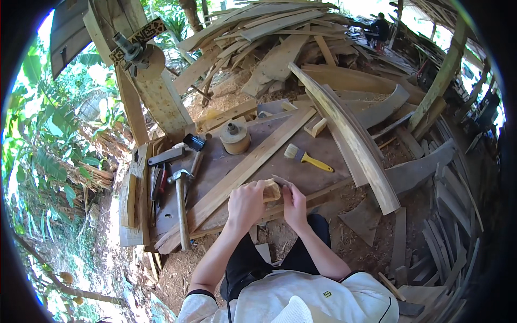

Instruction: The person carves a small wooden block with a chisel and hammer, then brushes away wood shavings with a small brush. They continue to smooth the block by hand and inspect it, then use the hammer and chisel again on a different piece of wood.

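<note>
My left hand point(247, 205) is closed around a small pale wooden block point(271, 191), held just above the near edge of the workbench point(215, 177). Close beside it, my right hand point(294, 205) pinches a thin, dark, flat piece point(280, 180) against the block's far side; it could be sandpaper, but it is too small to tell. Beyond my hands, a paintbrush point(309, 158) with a yellow handle lies on the bench. A long wooden plank point(242, 171) runs diagonally across the bench to the left of my hands.
A claw hammer point(182, 207) and other hand tools lie at the bench's left end. A round tan container point(235, 138) stands toward the back. One long curved timber point(344, 134) slants over the right side. Behind rises a large pile of boards point(280, 48); a person point(379, 28) sits far off.
</note>
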`<action>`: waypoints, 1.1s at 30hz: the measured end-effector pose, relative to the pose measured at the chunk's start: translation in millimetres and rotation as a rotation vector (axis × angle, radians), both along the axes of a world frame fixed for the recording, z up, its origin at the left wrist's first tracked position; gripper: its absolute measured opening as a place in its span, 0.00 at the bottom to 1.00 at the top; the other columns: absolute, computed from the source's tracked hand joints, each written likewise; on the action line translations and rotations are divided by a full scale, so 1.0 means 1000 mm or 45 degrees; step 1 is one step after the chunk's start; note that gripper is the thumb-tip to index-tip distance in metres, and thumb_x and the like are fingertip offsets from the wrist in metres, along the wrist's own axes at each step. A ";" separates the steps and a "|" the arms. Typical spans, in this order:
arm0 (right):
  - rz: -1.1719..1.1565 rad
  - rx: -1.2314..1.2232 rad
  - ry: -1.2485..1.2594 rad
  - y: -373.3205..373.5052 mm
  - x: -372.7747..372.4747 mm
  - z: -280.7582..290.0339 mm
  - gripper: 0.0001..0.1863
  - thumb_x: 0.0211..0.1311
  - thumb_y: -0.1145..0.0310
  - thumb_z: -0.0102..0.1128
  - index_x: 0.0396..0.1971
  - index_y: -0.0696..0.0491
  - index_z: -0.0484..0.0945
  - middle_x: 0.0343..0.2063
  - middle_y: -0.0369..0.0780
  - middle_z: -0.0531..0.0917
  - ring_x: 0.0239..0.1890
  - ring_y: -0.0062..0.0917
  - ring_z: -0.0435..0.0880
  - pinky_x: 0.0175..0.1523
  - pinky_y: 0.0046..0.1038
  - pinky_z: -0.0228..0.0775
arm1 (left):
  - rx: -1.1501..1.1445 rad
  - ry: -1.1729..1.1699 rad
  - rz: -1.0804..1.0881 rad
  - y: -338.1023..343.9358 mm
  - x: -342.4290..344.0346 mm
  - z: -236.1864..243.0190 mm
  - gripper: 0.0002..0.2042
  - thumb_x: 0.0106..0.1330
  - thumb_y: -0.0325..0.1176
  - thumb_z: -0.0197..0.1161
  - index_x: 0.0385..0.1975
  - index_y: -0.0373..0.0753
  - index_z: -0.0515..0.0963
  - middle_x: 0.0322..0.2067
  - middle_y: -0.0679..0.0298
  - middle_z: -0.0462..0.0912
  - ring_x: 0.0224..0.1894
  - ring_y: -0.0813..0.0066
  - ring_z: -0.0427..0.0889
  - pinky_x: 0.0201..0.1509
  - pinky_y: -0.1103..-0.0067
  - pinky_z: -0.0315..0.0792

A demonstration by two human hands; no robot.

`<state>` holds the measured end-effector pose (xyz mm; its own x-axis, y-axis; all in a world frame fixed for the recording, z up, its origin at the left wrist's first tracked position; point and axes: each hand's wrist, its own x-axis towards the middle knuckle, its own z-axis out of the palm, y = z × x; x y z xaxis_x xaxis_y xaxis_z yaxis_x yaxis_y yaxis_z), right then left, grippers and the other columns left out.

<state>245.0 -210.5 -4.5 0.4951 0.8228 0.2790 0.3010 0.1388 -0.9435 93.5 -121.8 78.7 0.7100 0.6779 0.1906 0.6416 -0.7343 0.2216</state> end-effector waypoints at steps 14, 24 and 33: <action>0.022 0.282 -0.413 0.003 0.003 0.038 0.17 0.84 0.78 0.51 0.64 0.63 0.82 0.66 0.51 0.86 0.73 0.46 0.82 0.79 0.45 0.72 | -0.218 -0.263 -0.032 0.037 -0.022 0.025 0.33 0.55 0.42 0.87 0.61 0.35 0.86 0.43 0.48 0.94 0.45 0.50 0.94 0.53 0.63 0.87; -0.007 0.235 -0.661 0.016 -0.014 0.057 0.16 0.81 0.77 0.56 0.61 0.60 0.85 0.63 0.49 0.88 0.71 0.46 0.83 0.76 0.46 0.75 | -0.571 -0.932 0.048 0.035 -0.039 -0.045 0.30 0.56 0.40 0.89 0.55 0.36 0.84 0.46 0.50 0.94 0.47 0.52 0.95 0.52 0.68 0.87; 0.120 0.143 -0.379 -0.001 0.004 0.066 0.16 0.81 0.79 0.56 0.61 0.60 0.84 0.62 0.52 0.88 0.68 0.46 0.86 0.71 0.44 0.79 | -0.046 -0.390 -0.029 -0.003 -0.022 0.015 0.27 0.58 0.49 0.84 0.51 0.39 0.86 0.36 0.51 0.93 0.38 0.48 0.93 0.44 0.59 0.85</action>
